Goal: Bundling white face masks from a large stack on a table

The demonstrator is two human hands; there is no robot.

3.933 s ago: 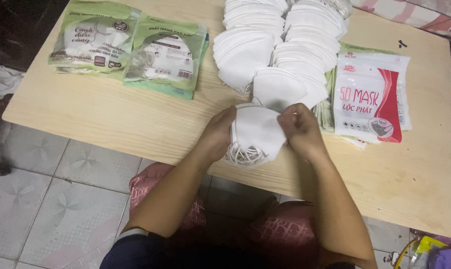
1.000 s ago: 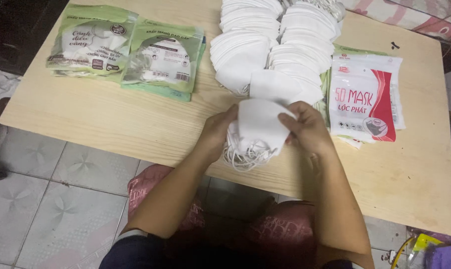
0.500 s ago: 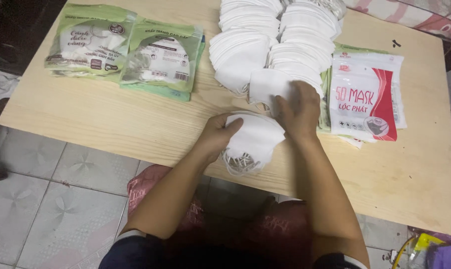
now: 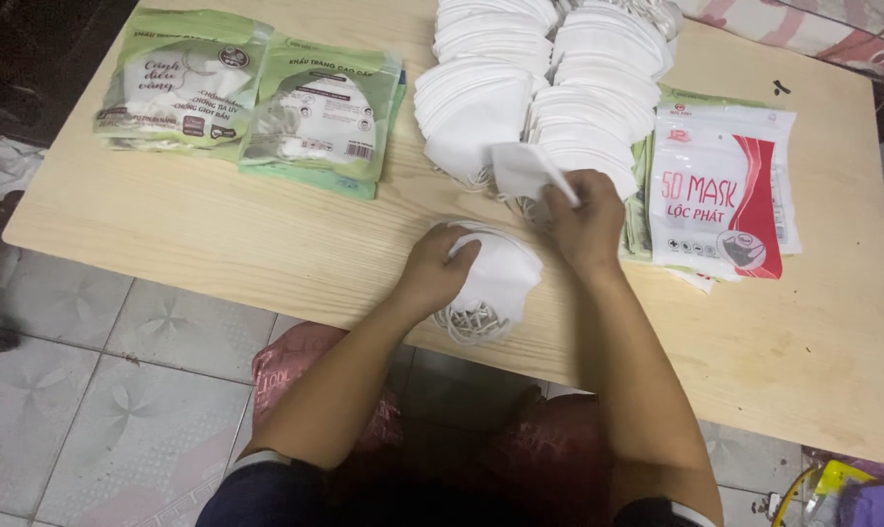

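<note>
A: Packs first, where are they?

B: Two green packs, far left of the table (image 4: 266, 254). Left green pack (image 4: 181, 80) and right green pack (image 4: 325, 117) overlap a bit; both are flat, rectangular, w/ a clear window showing white masks and dark print. On the right there's a white-and-red pack (image 4: 720, 190), upright rectangle w/ a red curved band, lying on more flat packs w/ green edges showing under it.

A: And the loose stuff?

B: Two long rows of white masks (image 4: 549, 88) run up the middle, fanned and overlapping, betw. the green packs and the red one.

A: Hands?

B: Left hand (image 4: 437, 268) rests on a small stack of masks (image 4: 491, 283) at the near edge, fingers curled over its top, pressing it down; ear loops spill out below the stack. Right hand (image 4: 586, 220) pinches a single mask (image 4: 525, 171) by its corner, thumb and fingers closed on it, lifted just off the near end of the rows, right beside the stack.

A: Surface, room?

B: Light wood-grain table, rounded corners, a small dark mark near the far right corner. Floor (image 4: 81, 390) is pale grey tile w/ a faint flower pattern. Reddish patterned cloth under the table around the person's lap. Pink cloth at top right edge, yellow and purple bits at bottom right; can't tell what those are.
</note>
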